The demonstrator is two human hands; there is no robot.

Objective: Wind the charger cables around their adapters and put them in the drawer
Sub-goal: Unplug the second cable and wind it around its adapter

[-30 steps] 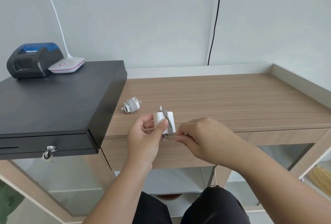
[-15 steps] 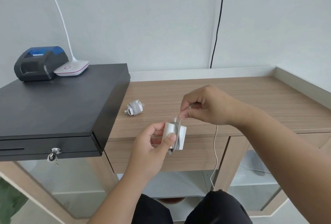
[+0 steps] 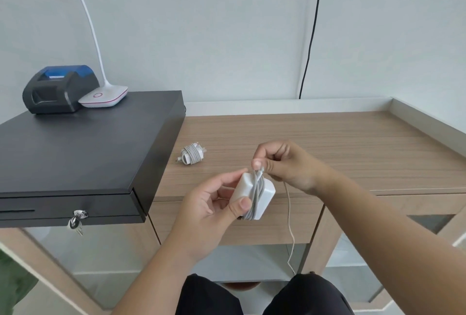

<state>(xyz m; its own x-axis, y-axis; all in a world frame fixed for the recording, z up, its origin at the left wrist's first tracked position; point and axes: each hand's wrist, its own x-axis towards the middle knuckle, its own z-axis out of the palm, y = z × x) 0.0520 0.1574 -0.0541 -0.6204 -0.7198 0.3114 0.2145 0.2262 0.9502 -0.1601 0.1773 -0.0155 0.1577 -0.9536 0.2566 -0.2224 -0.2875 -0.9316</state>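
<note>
Head view: white square adapter (image 3: 254,197) (rounded corners) wrapped with grey cable (image 3: 290,224).

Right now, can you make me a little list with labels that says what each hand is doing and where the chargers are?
left hand: holds the white adapter, thumb on its front
right hand: pinches the cable just above the adapter
cable: several turns wound on, the rest hangs down past the desk edge
second charger: already wound, lying on the wooden desk
black cash drawer: shut, key in its lock
desk drawer: shut
</note>
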